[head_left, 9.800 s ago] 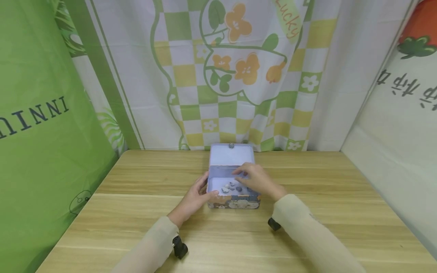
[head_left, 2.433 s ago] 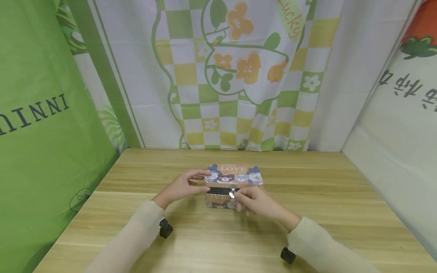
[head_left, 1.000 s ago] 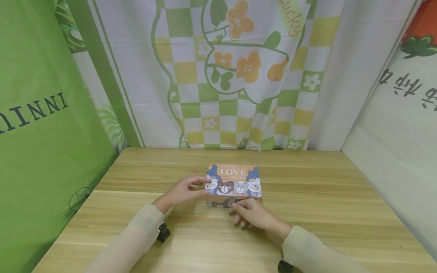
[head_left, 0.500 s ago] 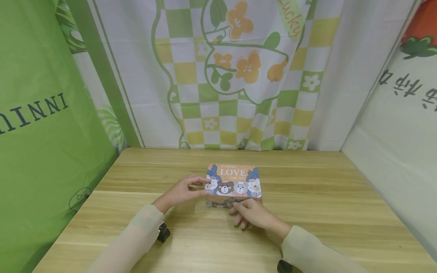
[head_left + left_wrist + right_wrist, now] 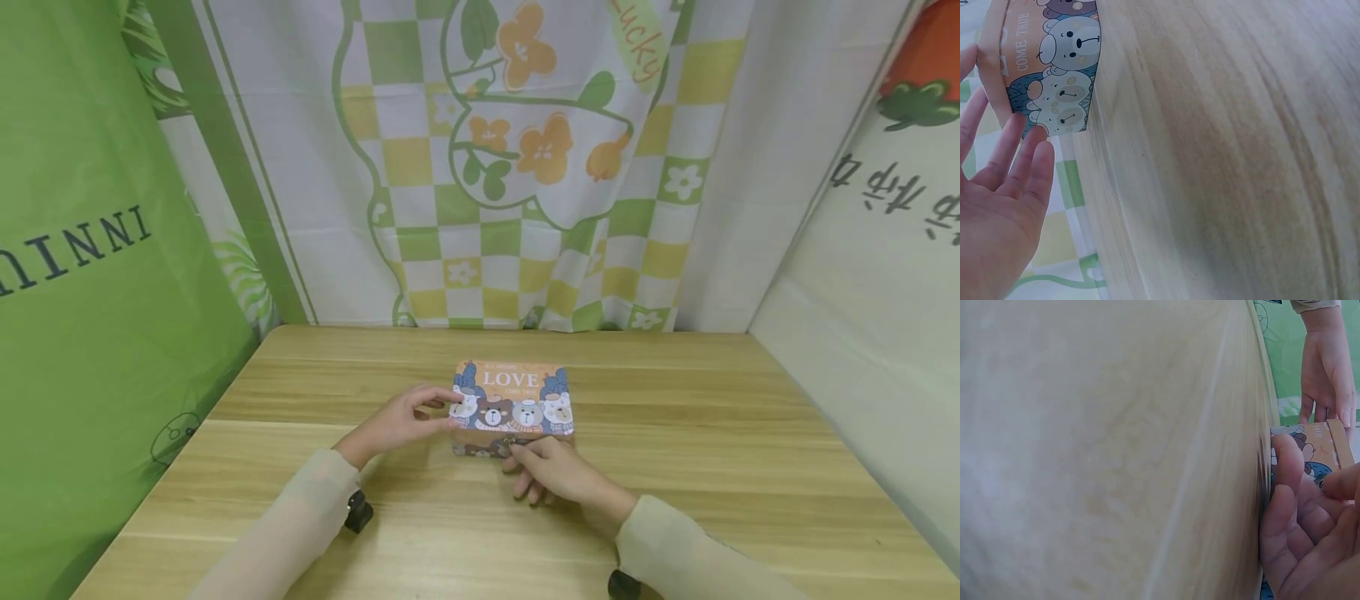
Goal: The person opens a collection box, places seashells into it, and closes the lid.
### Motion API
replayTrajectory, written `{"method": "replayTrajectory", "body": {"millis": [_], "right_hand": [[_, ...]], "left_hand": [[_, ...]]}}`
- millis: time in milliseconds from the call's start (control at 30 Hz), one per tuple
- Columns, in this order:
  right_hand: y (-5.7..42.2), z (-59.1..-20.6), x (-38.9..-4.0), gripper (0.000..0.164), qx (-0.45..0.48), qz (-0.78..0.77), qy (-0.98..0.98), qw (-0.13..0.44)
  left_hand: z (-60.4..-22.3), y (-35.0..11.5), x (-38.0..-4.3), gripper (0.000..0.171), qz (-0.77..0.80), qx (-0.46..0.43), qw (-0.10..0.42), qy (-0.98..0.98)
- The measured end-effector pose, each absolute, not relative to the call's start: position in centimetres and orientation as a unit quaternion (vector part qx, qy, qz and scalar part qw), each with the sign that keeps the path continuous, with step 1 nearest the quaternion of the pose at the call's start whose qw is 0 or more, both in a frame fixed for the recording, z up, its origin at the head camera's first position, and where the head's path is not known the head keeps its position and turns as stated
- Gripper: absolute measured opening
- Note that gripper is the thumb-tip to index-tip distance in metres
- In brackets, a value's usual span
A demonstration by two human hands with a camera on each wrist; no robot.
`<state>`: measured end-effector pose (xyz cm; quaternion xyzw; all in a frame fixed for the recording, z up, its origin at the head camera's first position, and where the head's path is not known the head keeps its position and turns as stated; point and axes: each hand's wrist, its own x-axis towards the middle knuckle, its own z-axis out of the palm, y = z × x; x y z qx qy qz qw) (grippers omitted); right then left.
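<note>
A tin box [image 5: 512,402] stands on the table with its lid down, printed with cartoon bears and the word LOVE. My left hand [image 5: 397,425] touches the box's left end, fingertips near the lid edge and thumb by the front corner. The left wrist view shows that hand's fingers [image 5: 1013,165] loosely extended against the box end. My right hand [image 5: 558,471] is at the front, thumb and forefinger pinching the small metal clasp [image 5: 510,443]. In the right wrist view the clasp [image 5: 1320,480] is mostly covered by the thumb, and the other fingers are curled.
The box sits toward the back of the wooden table [image 5: 360,525]. Behind the table hangs a checked, flowered curtain [image 5: 420,192]. A green cloth [image 5: 97,350] hangs at the left, a white printed one [image 5: 877,333] at the right.
Earlier the box stood open with small shells or stones inside while the right hand reached in. Its lid has since come down, the right hand at the clasp. The last second shows almost no movement.
</note>
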<state>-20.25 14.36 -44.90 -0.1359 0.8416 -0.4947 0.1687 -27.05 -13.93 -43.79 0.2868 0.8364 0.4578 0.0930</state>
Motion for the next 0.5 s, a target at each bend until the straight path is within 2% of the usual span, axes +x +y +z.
{"method": "replayTrajectory", "body": {"millis": [500], "right_hand": [[16.1, -43.1, -20.1, 0.046, -0.189, -0.491, 0.826, 0.201]], "left_hand": [[-43.5, -14.2, -26.9, 0.039, 0.454, 0.292, 0.083, 0.837]]}}
